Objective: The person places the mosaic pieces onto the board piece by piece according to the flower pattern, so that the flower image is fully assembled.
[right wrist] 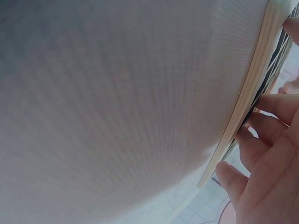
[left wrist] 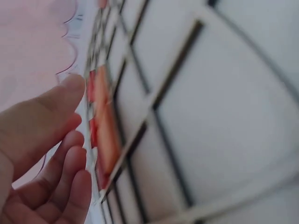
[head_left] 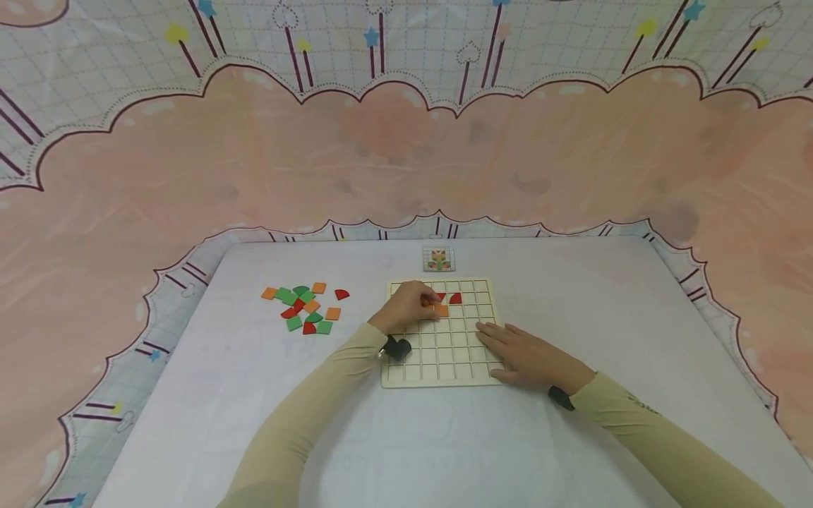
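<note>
A pale grid board lies on the white table. My left hand is over its upper left part, thumb and fingertips pinching at an orange square tile; the fingers partly hide it. Another orange square tile sits beside the fingertips. Two red pieces lie just above, one a red quarter-round tile. In the left wrist view, orange tiles and red ones lie close to the fingertips. My right hand rests on the board's right edge with fingers extended; the right wrist view shows its fingertips along the board's edge.
Left of the board lies a loose group of orange, green and red tiles, squares and quarter-rounds. A small card with a flower pattern on a grid lies beyond the board's far edge. A patterned cloth hangs behind the table.
</note>
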A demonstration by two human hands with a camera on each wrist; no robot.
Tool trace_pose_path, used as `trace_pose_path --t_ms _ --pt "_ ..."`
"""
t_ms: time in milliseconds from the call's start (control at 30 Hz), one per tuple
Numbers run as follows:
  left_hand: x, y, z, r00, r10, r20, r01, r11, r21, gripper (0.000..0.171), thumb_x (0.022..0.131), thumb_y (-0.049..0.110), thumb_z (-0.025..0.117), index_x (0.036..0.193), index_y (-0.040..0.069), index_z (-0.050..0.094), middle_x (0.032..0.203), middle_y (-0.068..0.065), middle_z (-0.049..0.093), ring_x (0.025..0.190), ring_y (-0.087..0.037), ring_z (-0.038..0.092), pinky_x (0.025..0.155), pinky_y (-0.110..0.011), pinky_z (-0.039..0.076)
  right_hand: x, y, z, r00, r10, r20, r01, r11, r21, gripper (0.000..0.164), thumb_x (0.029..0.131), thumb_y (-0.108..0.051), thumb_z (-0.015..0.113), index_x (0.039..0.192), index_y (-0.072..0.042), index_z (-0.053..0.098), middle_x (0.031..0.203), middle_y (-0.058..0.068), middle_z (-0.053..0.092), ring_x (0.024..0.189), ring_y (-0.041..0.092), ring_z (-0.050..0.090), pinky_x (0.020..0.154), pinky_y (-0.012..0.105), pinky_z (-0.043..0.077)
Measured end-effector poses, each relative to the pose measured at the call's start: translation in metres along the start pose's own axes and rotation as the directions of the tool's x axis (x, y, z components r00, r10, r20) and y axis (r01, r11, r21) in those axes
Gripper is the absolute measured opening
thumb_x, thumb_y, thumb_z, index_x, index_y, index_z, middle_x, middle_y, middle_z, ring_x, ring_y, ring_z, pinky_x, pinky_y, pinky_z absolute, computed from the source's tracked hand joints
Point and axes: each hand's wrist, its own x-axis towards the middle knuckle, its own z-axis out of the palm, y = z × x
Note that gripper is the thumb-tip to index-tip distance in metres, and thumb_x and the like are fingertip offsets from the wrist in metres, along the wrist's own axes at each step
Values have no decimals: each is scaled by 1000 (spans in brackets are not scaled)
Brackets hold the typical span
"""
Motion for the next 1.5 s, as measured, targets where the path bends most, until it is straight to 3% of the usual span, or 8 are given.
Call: trace_pose_path --t_ms 267,500,767,1167,1500 --pt "-10 -11 -30 999 29 21 -29 999 -20 29 82 15 72 109 4 70 100 -12 67 89 -20 60 83 -31 51 0 0 1 1000 2 3 -2 1000 -18 67 92 -40 53 146 -4 32 155 11 27 142 27 27 113 48 27" --pt "-31 -30 -57 998 7 -61 -7 1000 -8 33 83 16 71 113 2 67 106 -14 68 95 -25 62 89 -38 51 1 0 1 1000 2 -14 -2 1000 -23 67 92 -39 54 145 -5 33 154 10 28 142 27 28 113 48 28" --pt "-56 -48 -82 991 -69 -118 69 998 0 35 84 16 70 115 1 66 113 -15 67 99 -26 62 92 -40 50 -1 1 2 1000 2 -15 -2 1000 -13 67 92 -39 55 145 -4 32 154 10 28 142 27 29 113 48 28" --pt "-87 -76 -99 969 -201 -140 203 979 -6 32 87 15 67 116 1 65 110 -18 65 101 -31 59 93 -44 49 -2 1 3 1000 6 -21 -6 1000 -17 68 92 -41 54 146 -6 32 154 9 28 142 25 29 113 47 28" --pt "-107 -92 -103 967 -222 -124 225 974 9 30 89 15 64 116 0 64 115 -20 63 104 -33 59 93 -45 49 -2 2 4 998 -32 -55 31 999 -26 67 92 -39 56 144 -3 35 153 12 31 140 28 32 111 48 30"
